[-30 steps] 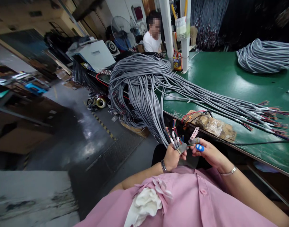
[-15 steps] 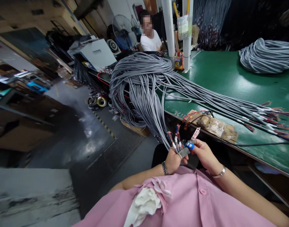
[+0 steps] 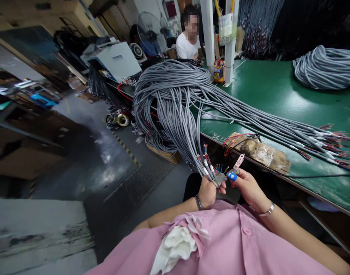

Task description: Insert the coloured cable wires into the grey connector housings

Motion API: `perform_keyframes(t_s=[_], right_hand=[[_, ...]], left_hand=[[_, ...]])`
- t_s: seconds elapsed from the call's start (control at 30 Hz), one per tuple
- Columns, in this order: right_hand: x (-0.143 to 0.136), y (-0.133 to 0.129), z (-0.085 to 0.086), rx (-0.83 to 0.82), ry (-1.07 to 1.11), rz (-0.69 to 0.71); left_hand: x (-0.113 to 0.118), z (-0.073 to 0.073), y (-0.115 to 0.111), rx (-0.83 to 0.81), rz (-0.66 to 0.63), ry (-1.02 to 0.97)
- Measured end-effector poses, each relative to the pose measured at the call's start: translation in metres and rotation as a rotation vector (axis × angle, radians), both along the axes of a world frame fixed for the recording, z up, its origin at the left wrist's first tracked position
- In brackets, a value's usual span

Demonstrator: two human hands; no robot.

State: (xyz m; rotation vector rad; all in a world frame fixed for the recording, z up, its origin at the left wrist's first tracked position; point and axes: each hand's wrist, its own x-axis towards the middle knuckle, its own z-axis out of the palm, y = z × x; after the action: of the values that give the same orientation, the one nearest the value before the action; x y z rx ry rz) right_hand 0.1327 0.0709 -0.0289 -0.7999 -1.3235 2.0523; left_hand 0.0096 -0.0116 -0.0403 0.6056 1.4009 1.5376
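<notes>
In the head view my left hand [image 3: 208,192] is closed around the ends of a few grey cables [image 3: 202,171], whose thin coloured wires [image 3: 205,151] fan out above the fingers. Grey wrapping [image 3: 220,179] covers a finger of that hand. Just to the right, my right hand [image 3: 250,189] pinches a small pink tool with holes [image 3: 239,162]; its exact kind is unclear. A blue cover [image 3: 232,176] sits on the right thumb. The hands are close together, with a small gap between them. The held cables run up into a big grey cable bundle [image 3: 177,103].
The bundle drapes over the edge of a green table [image 3: 266,95]. A taped cardboard piece [image 3: 263,154] lies at the near edge, and a coiled cable bundle [image 3: 325,70] at the back right. A person [image 3: 187,44] sits behind, beside white posts [image 3: 208,42].
My left hand and the cable ends have shifted slightly left, away from the right hand. The wires lean further left. The right hand still pinches the pink tool.
</notes>
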Motion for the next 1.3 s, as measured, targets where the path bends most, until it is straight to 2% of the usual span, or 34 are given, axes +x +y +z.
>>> perform_keyframes(t_s=[0.23,0.4,0.67,0.87,1.0,1.07,1.2,1.3], right_hand=[[0.008,0.003,-0.008,-0.029,-0.028,-0.02],[0.004,0.003,-0.004,-0.074,-0.031,0.016],[0.001,0.0,0.006,-0.147,0.091,0.036],[0.002,0.003,-0.007,-0.354,0.222,0.194],[-0.001,0.005,-0.013,-0.422,0.32,0.309],[-0.002,0.006,-0.014,-0.437,0.333,0.291],[0.002,0.012,-0.018,-0.474,0.271,0.117],[0.009,0.015,-0.021,-0.509,0.214,0.038]], left_hand=[[0.002,-0.001,0.002,0.005,0.0,-0.023],[0.004,-0.003,0.002,0.003,-0.046,0.007],[0.004,0.002,0.001,-0.012,-0.069,-0.005],[0.001,0.006,0.001,0.017,-0.146,-0.089],[0.0,0.006,0.0,0.016,-0.187,-0.112],[0.0,0.005,-0.001,0.002,-0.171,-0.103],[0.0,0.002,-0.003,-0.03,-0.12,-0.08],[0.001,0.0,-0.002,-0.039,-0.098,-0.052]])
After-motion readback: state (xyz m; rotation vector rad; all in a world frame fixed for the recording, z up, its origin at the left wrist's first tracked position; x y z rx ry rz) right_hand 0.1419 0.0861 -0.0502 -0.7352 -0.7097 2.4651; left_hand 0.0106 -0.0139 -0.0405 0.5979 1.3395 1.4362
